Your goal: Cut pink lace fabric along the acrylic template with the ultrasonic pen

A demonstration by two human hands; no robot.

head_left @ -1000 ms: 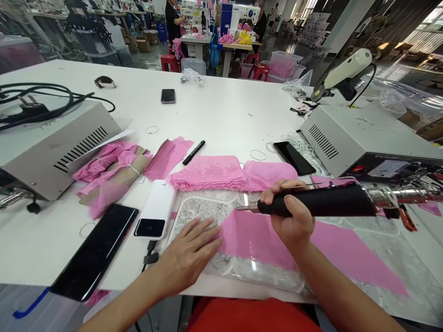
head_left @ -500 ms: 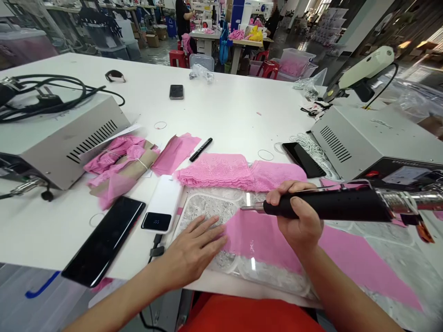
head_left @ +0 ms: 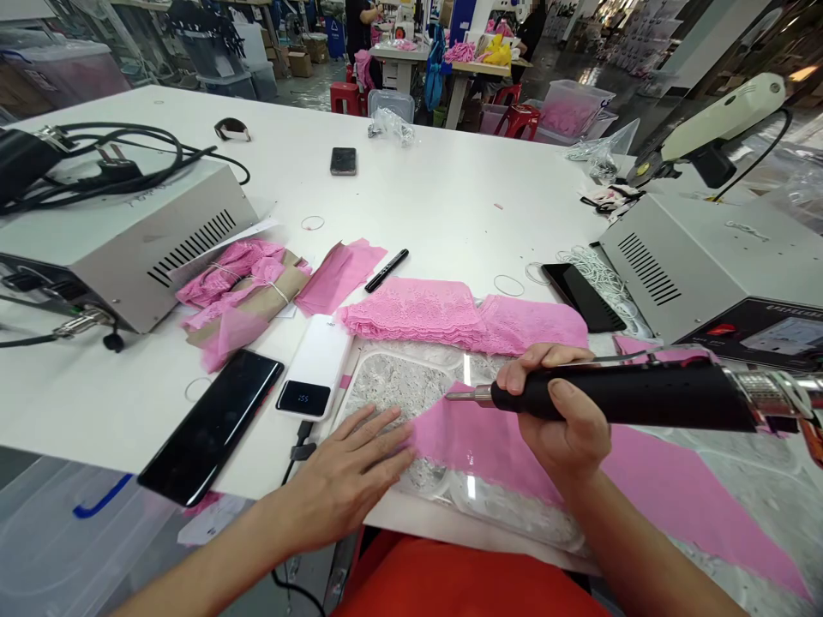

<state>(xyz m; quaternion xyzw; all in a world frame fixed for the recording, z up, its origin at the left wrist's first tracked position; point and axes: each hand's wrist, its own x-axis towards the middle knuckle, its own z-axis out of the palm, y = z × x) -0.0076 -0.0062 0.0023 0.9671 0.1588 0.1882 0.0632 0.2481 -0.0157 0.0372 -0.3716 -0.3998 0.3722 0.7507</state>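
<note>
My right hand (head_left: pixel 562 420) is wrapped round a black handheld tool (head_left: pixel 643 396) with a metal tip, which points left at the upper edge of a pink fabric piece (head_left: pixel 489 441). My left hand (head_left: pixel 360 471) lies flat with its fingers spread, fingertips at the fabric's left end. Beneath the fabric is a clear plastic-covered board (head_left: pixel 392 381) with a mottled grey surface. Stacked pink lace (head_left: pixel 417 310) sits just behind the board. The fabric runs on under my right forearm towards the lower right.
A white power bank (head_left: pixel 315 364) and a large black phone (head_left: pixel 212 428) lie at the left. Grey machine boxes stand left (head_left: pixel 129 231) and right (head_left: pixel 720 266). Behind the lace are a marker (head_left: pixel 387 271) and another phone (head_left: pixel 582 296). People are in the background.
The whole view has shifted, so table items appear slightly further right. Both hands keep nearly the same pose, with the tool tip still at the fabric's upper edge.
</note>
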